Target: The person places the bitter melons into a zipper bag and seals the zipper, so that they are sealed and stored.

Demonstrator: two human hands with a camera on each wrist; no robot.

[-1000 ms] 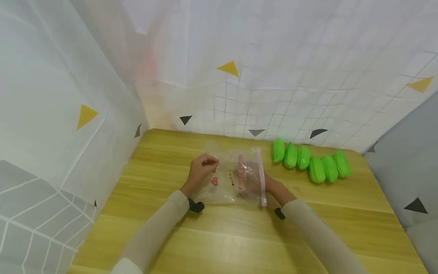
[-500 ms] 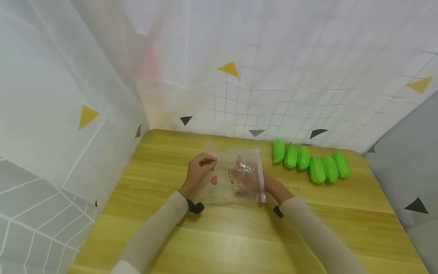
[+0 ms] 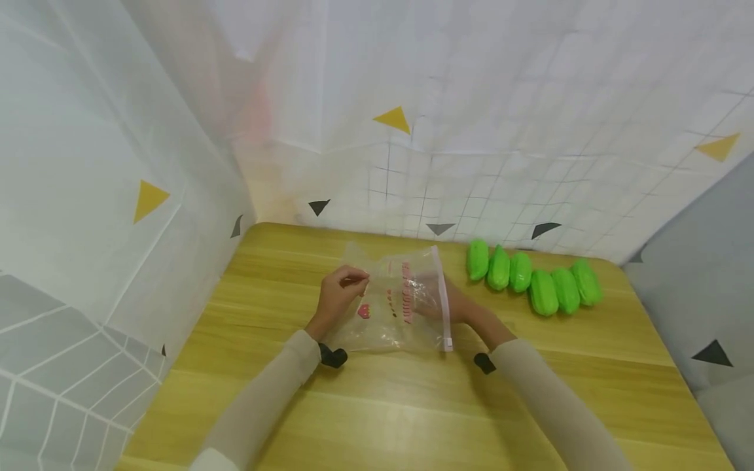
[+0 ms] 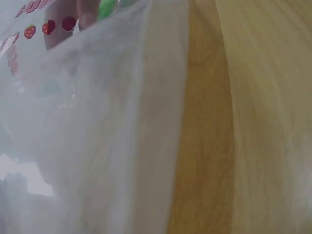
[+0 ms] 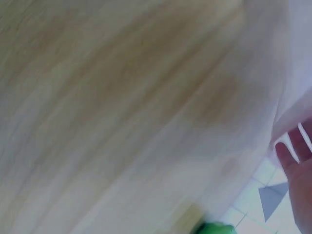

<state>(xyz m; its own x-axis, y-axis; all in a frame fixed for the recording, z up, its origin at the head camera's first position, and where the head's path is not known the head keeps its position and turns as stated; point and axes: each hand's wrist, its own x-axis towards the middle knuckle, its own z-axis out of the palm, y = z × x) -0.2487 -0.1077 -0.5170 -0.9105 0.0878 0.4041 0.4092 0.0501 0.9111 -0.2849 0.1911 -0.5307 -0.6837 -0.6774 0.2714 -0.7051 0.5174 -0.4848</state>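
My left hand (image 3: 338,294) pinches the bag (image 3: 383,330), likely flimsy, slippery; my right hand (image 3: 455,305) is straight-fingered. I'd hold the rim (image 3: 445,320).

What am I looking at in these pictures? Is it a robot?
No robot, just somebody's bare left hand and right hand. The big picture comes from a camera worn on the head, looking down; the smaller ones come from each wrist. On the wooden table sit six plump green things. Between the hands is a clear plastic bag with red printing. The left hand seems to pinch it. The right hand shows through it, but I can't tell if it's inside or behind.
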